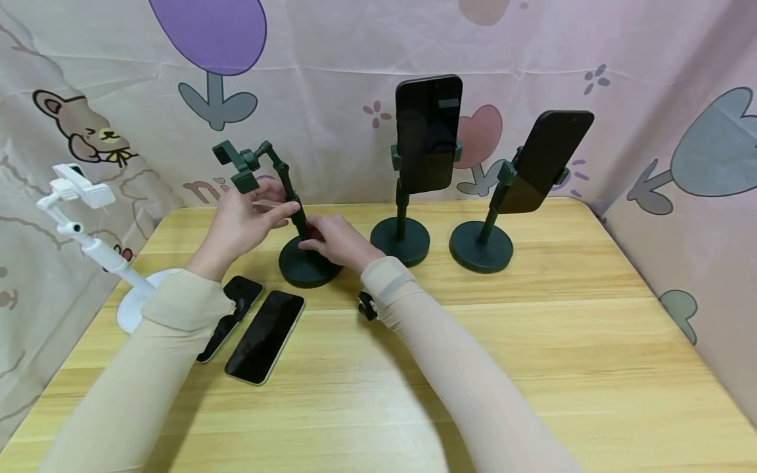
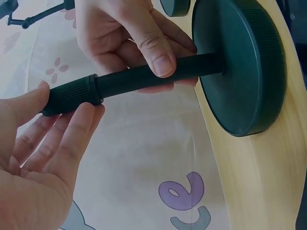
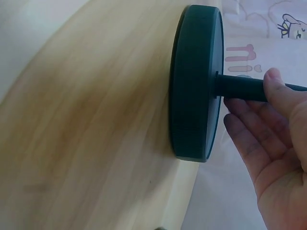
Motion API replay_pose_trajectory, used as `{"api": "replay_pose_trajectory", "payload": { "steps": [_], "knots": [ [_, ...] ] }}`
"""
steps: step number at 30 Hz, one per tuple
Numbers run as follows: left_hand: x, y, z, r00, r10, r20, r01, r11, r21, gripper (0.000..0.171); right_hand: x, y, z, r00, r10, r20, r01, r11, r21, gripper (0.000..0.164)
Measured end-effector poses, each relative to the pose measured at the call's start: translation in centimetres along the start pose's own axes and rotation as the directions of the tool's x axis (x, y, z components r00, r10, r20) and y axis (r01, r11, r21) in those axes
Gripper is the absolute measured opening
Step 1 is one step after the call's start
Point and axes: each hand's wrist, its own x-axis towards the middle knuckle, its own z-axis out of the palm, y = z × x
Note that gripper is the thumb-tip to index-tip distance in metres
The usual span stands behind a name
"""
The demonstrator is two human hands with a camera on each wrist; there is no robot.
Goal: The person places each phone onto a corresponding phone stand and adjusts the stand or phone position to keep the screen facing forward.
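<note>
A dark green phone stand [image 1: 309, 264] stands on the wooden table, its jointed upper arm bent left and its clamp [image 1: 241, 165] without a phone. My left hand [image 1: 244, 220] holds the pole partway up. In the left wrist view, the left thumb and fingers pinch a ribbed collar [image 2: 72, 96]. Lower down, my right hand [image 1: 343, 242] grips the smooth pole, thumb on one side and fingers behind it. The right wrist view has the round base [image 3: 194, 86] on the table, just beyond the right fingers [image 3: 252, 136].
Two more green stands hold phones upright, one phone [image 1: 428, 135] at the middle and another phone [image 1: 547, 161] tilted at the right. A white stand [image 1: 106, 253] is at the left. Two dark phones lie on the table, one [image 1: 265, 336] beside the other, partly under the left sleeve [image 1: 183, 315]. Patterned cloth hangs behind.
</note>
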Motion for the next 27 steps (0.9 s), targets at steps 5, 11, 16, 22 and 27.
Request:
{"api": "replay_pose_trajectory", "payload": {
  "steps": [5, 11, 16, 22, 27],
  "knots": [
    [-0.1, 0.3, 0.3, 1.000, 0.017, 0.016, -0.017, 1.000, -0.003, 0.030, -0.3, 0.3, -0.3, 1.000, -0.016, 0.026, 0.016, 1.000, 0.015, 0.020],
    [-0.4, 0.9, 0.4, 0.998, -0.030, 0.052, 0.030, 1.000, 0.000, 0.038, -0.7, 0.6, -0.6, 0.998, -0.027, 0.053, 0.026, 0.999, 0.022, 0.021],
    [-0.5, 0.9, 0.6, 0.997, -0.036, 0.070, 0.034, 0.999, 0.027, 0.035, -1.1, 1.0, -0.8, 0.997, -0.051, 0.066, 0.048, 0.998, 0.045, 0.019],
    [-0.5, 1.0, 0.8, 0.996, -0.049, 0.072, 0.043, 0.995, 0.085, 0.035, -1.6, 1.5, -1.0, 0.994, -0.068, 0.085, 0.062, 0.996, 0.071, 0.018],
    [-0.5, 1.2, 0.9, 0.997, -0.026, 0.073, 0.018, 0.995, 0.102, 0.033, -1.9, 1.5, -1.4, 0.993, -0.063, 0.100, 0.054, 0.994, 0.091, 0.023]
  ]
}}
